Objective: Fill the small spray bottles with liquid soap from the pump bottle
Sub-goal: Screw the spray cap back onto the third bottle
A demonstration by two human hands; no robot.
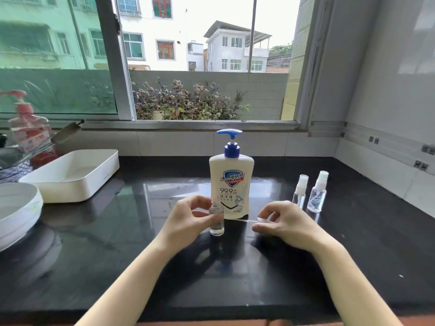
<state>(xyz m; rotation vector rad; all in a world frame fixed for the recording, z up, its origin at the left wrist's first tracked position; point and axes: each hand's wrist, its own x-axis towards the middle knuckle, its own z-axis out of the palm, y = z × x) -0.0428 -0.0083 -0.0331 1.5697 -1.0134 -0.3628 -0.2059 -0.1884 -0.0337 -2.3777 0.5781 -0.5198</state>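
The black counter [117, 255] carries the white pump bottle [231, 184], your landmark, upright with its blue spout seemingly pointing left. Your left hand [188, 222] grips an uncapped small bottle [217, 222], upright just in front of the pump bottle's left edge. Your right hand [282, 222], in front of its right edge, pinches the removed spray head [260, 221], dip tube level and pointing left. The open neck sits well below the spout, so I judge your left hand, the nearer, must lift it there. Two capped spray bottles [317, 196] stand to the pump bottle's right. Its label reads "Safeguard" and "99.9%" over Chinese characters.
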